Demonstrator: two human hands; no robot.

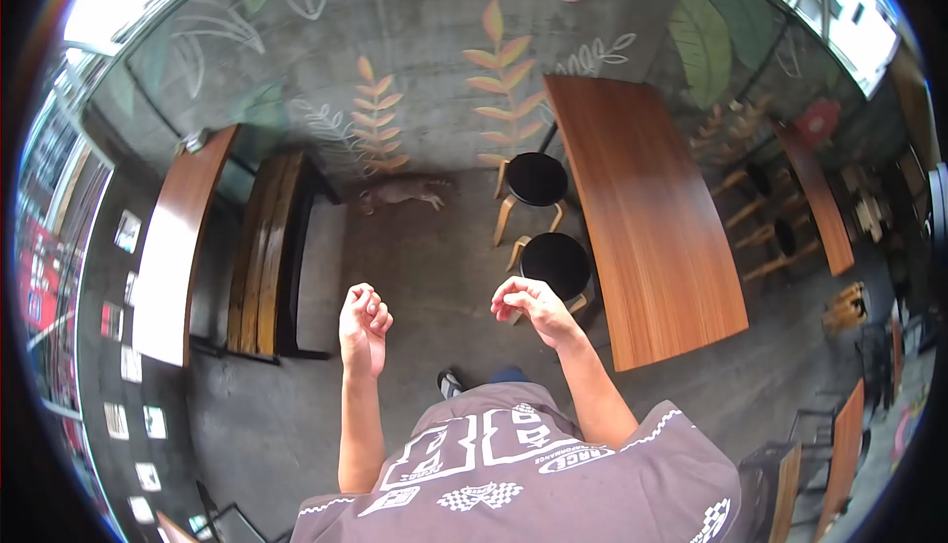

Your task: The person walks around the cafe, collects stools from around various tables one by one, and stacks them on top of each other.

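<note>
My left hand [364, 329] is raised over the grey floor, its fingers curled towards the palm, with no object visible in it. To its right, my right hand [533, 308] has loosely bent fingers, slightly apart, and nothing shows between them. In the view it overlaps the edge of a black-topped stool [555, 265]; contact cannot be made out. The two hands are well apart, in front of my dark printed shirt [513, 454].
A long wooden table [652, 217] stands at the right, beside another black stool [536, 179]. At the left are a wooden bench [265, 257] and a narrow table [183, 237]. An animal [405, 193] lies by the painted wall [425, 20].
</note>
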